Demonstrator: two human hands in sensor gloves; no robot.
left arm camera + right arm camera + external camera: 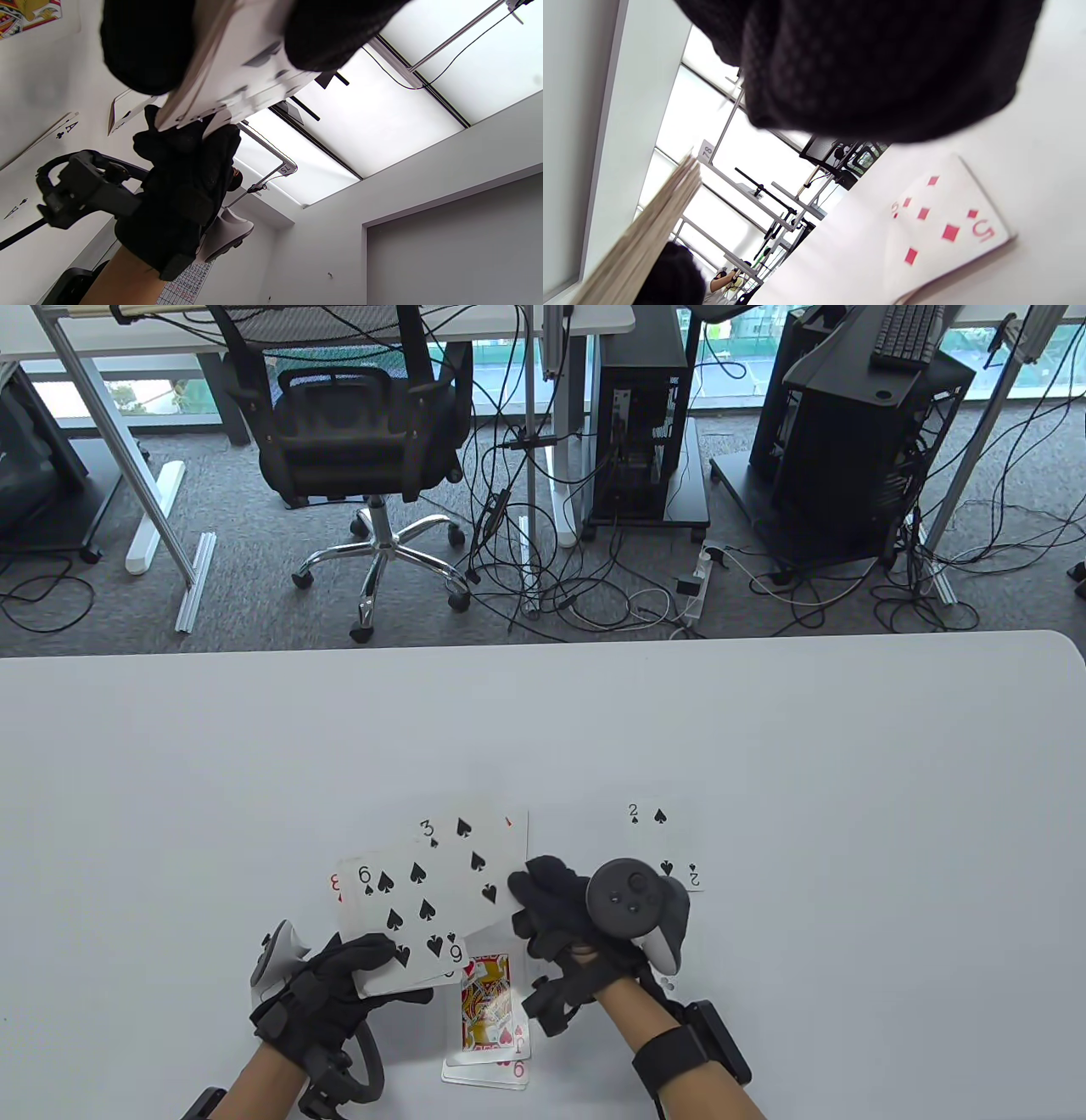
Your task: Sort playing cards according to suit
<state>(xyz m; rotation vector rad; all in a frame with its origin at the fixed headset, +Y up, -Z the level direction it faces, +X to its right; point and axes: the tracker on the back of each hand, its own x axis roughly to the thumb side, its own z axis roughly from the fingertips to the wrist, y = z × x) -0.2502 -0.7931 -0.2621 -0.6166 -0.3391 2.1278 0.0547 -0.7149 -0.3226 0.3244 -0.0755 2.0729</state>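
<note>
White table (254, 746), fanned cards (424, 899) between left hand (339, 993) fingers (373, 950)

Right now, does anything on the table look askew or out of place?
Nothing damaged. The heart pile near the table's front edge is slightly askew, its lower card offset. The left hand holds a loose fan; the right hand touches it.

Grey carpet (254, 560), black mesh chair (365, 432), PC towers (640, 415) (cables tangled between), bright windows (127, 394) behind.
</note>
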